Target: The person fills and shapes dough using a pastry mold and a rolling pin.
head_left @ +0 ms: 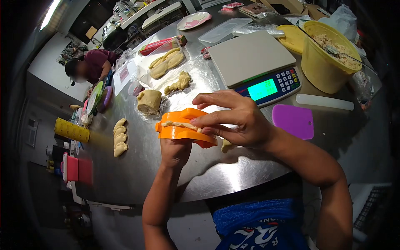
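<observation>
My left hand [175, 152] grips an orange dumpling press [191, 113] from below, above the steel table. The press is folded together, and a strip of pale dough [177, 124] sticks out along its seam. With the fingertips of my right hand [237, 118] I pinch the right end of that strip. Partly hidden under my right hand is a small dough piece [226, 146]. On the table to the left lies a row of crimped dough pieces [120, 138]. A thick dough block [149, 102] and a crumbled dough lump [178, 83] sit beyond the press.
A digital scale [254, 58] stands at the back right, near a yellow bucket of filling [331, 56]. A purple scraper [293, 121] and a white rolling pin [325, 102] lie at right. Another person [93, 64] is at the far left. A yellow roll [71, 129] stands at the left edge.
</observation>
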Action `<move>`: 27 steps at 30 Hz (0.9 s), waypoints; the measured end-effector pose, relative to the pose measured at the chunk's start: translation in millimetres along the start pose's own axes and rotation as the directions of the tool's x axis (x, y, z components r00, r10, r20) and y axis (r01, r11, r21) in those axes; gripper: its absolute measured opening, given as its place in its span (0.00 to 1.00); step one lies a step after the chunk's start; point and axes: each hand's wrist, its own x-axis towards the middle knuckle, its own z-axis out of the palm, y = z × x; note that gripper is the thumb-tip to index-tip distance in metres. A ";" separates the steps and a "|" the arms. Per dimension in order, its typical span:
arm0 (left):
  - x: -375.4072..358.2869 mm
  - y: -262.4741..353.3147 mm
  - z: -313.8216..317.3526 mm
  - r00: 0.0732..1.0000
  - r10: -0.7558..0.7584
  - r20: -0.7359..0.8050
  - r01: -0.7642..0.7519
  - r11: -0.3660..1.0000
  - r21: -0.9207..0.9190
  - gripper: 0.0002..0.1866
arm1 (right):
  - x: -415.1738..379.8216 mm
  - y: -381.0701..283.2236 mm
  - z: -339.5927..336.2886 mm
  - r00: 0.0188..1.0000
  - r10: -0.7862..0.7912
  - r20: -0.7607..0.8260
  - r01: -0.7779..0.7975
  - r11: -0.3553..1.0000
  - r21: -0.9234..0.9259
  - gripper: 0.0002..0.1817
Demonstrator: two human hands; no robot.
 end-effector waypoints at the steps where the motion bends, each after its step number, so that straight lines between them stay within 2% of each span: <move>1: 0.6 -0.1 0.5 1.000 0.013 0.029 -0.012 1.000 -0.008 0.38 | 0.4 0.0 0.0 0.998 -0.060 -0.011 0.059 0.996 -0.071 0.15; 5: 1.5 2.9 5.2 0.998 -0.004 0.065 0.006 1.000 -0.018 0.38 | 0.2 -1.3 2.3 0.993 -0.097 -0.061 0.090 0.991 -0.102 0.14; 8: -0.1 -2.0 0.2 0.999 -0.029 -0.025 0.030 0.998 0.046 0.37 | -0.8 -2.3 1.6 0.999 -0.039 -0.036 0.036 0.997 -0.071 0.13; 14: 0.4 -7.7 1.5 0.999 0.035 -0.033 -0.036 0.999 -0.031 0.35 | 1.8 -7.6 -1.0 0.995 -0.086 -0.053 0.077 0.985 -0.152 0.08; 16: 0.7 -8.5 2.0 0.997 -0.028 -0.068 0.010 0.969 -0.246 0.30 | 2.7 -7.8 -7.6 0.995 0.037 -0.095 -0.035 0.999 0.028 0.06; 17: 2.5 -8.0 0.0 0.997 -0.027 -0.069 0.009 0.969 -0.245 0.30 | 3.9 -8.4 -11.1 0.974 0.148 -0.170 -0.104 0.964 0.245 0.04; 19: 4.9 -5.6 -7.3 1.000 -0.003 -0.006 0.001 0.971 -0.241 0.32 | 9.2 -7.7 -24.5 0.977 0.110 -0.182 -0.064 0.968 0.242 0.07; 20: 3.2 -5.8 -10.0 1.000 0.005 -0.013 -0.008 0.981 -0.194 0.34 | 15.8 -7.2 -28.2 0.992 -0.029 -0.125 0.041 0.995 0.095 0.08; 21: 1.2 -5.1 -9.4 1.000 0.004 -0.018 -0.007 0.982 -0.187 0.34 | 12.0 -3.9 -24.1 0.998 -0.049 -0.040 0.052 0.995 0.080 0.10; 23: 1.5 -5.8 -4.6 0.996 -0.017 -0.086 -0.009 0.955 -0.297 0.33 | 12.0 -10.9 -16.8 0.998 -0.057 0.036 0.055 0.996 0.063 0.15; 24: 1.2 -3.9 -5.0 0.995 -0.078 -0.054 0.056 0.944 -0.325 0.32 | 8.7 -6.4 -10.6 0.997 -0.051 0.059 0.049 0.998 0.038 0.19; 25: 1.4 -5.5 -6.2 0.995 -0.082 -0.052 0.061 0.942 -0.329 0.32 | 7.4 -5.1 -9.6 0.997 -0.045 0.059 0.043 0.998 0.036 0.19; 27: 1.6 -9.0 -10.3 0.998 -0.059 -0.032 0.053 0.983 -0.177 0.39 | 6.4 -3.4 -8.2 0.993 -0.085 0.087 0.090 0.995 -0.050 0.21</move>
